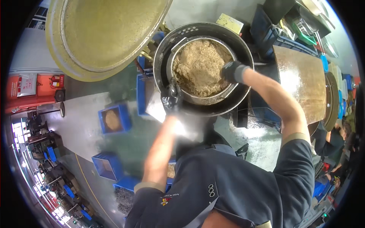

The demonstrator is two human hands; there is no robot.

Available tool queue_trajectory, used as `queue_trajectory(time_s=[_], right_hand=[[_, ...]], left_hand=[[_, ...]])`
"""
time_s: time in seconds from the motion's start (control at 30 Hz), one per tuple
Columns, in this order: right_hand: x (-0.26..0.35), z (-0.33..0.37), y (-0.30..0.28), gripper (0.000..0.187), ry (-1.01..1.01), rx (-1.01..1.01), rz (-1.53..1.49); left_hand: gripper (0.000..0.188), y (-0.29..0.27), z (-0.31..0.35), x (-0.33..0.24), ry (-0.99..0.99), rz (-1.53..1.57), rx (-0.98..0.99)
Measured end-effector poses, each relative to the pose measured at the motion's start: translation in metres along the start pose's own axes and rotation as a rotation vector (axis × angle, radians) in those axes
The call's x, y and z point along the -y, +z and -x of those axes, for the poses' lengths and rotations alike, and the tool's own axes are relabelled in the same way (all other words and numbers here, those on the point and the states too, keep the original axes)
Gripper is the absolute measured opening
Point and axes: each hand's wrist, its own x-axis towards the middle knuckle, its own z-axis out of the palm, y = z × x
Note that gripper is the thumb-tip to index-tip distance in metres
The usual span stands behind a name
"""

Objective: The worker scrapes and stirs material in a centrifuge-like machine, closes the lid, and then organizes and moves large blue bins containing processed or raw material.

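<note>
Green floor [138, 146], gloved fingers [173, 88]; filled basin [205, 101]

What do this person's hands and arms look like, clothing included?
The left hand is gloved in black with pale markings; the right hand, in black with a grey cuff. Forearms are bare below short dark sleeves edged in tan.

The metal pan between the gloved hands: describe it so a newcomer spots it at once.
Right of the big yellowish disc is a wide black drum. Inside it sits the silvery pan, left hand at its lower-left rim, right hand at its right side. Unlike the blue bins, it is round and heaped with brown crumbly material.
</note>
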Motion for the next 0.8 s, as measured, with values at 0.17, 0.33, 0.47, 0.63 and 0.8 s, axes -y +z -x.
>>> queue_trajectory(time_s=[0.17,0.33,0.47,0.63,0.8], right_hand=[[-0.016,0.055,-0.067,0.017,0.128,-0.355,-0.555],[-0.050,0.011,-0.058,0.024,0.320,-0.392,-1.226],[-0.027,-0.022,-0.108,0.034,0.523,-0.261,-0.722],[-0.087,-0.032,-0.054,0.040,0.480,-0.356,-0.278],[-0.079,0.005,-0.048,0.029,0.439,-0.360,-0.135]], left_hand=[[0.035,-0.005,0.004,0.014,0.106,-0.113,-0.030],[0.034,-0.004,-0.001,0.004,0.014,-0.111,0.104],[0.030,-0.003,0.000,0.011,0.040,-0.126,0.061],[0.029,0.007,0.000,0.018,0.153,-0.095,-0.024],[0.028,0.001,-0.001,0.015,0.067,-0.097,0.022]])
